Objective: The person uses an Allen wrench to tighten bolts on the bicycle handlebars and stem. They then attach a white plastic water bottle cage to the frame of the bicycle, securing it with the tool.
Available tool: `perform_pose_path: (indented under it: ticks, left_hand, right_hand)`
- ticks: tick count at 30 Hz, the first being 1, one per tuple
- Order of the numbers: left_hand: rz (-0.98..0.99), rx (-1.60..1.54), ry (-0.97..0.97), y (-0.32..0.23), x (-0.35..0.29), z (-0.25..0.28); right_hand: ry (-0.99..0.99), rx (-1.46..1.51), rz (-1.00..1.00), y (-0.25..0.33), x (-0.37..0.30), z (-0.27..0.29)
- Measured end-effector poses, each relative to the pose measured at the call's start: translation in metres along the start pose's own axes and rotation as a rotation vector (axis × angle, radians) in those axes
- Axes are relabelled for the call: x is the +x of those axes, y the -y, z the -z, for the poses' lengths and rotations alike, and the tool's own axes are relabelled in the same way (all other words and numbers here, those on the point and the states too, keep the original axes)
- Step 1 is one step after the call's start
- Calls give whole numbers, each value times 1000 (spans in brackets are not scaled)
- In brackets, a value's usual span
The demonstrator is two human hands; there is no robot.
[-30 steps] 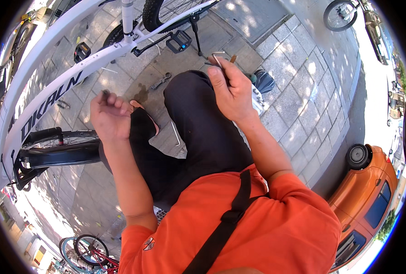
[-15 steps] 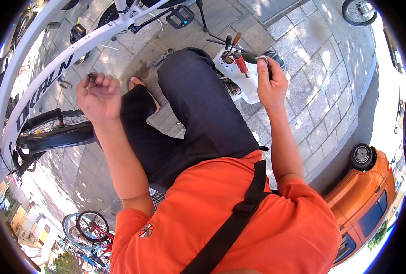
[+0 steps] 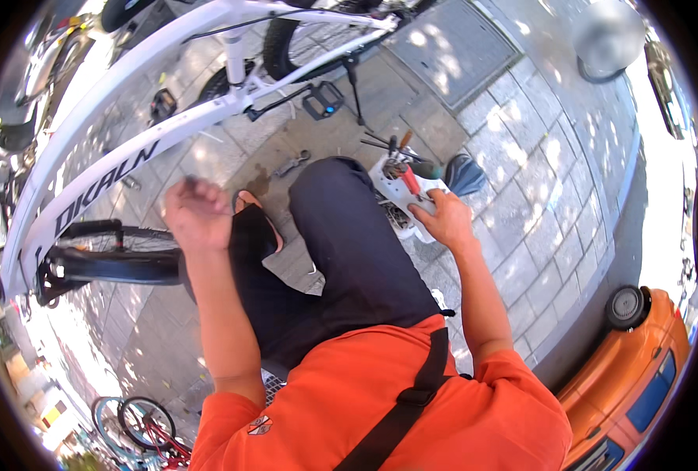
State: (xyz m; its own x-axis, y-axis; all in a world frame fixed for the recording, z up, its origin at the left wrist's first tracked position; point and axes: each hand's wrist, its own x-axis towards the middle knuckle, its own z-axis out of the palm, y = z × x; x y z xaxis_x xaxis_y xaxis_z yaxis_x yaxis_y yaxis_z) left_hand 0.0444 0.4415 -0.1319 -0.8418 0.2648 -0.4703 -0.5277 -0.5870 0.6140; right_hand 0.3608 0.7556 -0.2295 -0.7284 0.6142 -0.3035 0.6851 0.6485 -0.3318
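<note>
My left hand (image 3: 200, 213) is raised over my bent left leg, beside the white bicycle frame (image 3: 133, 153). Its fingers are curled and smeared by motion; a small dark piece (image 3: 191, 180) shows at the fingertips, too small to name. On my right, a white plastic tool tray (image 3: 386, 187) stands on the paving, filled with tools. A red-handled tool (image 3: 409, 181) and an orange-brown handle (image 3: 405, 139) stick up out of it. My right hand (image 3: 449, 220) reaches over the tray's right side, thumb and forefinger spread close to the red-handled tool. I see nothing between them.
The bicycle's front wheel (image 3: 121, 267) lies left of my leg; its pedal (image 3: 323, 100) and kickstand (image 3: 354, 86) are ahead. A wrench-like metal tool (image 3: 292, 162) rests on the paving. An orange car (image 3: 627, 385) stands at the right, and parked bicycles (image 3: 146, 424) lower left.
My right hand has come down to the tool tray; the thin pale thing it pinched no longer shows. My left hand stays raised, its fingers moving. The view has shifted.
</note>
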Motion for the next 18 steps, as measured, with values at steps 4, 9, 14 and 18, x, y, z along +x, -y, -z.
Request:
perform_pose_path:
  ticks: [4,9,14,18]
  left_hand:
    - [11,-23,-41,0,3,-20]
    - [-65,-163,-16,-11,-3,-4]
    - [-99,-238,-89,-23,-15,12]
    - [-119,-299,-50,-31,-8,17]
  right_hand:
    - [69,-53,64,-23,10,-13]
    - [80,-127,39,-17,-2,9]
    - [31,-128,6,-47,-34,0]
    - [32,-131,-98,-60,-67,10]
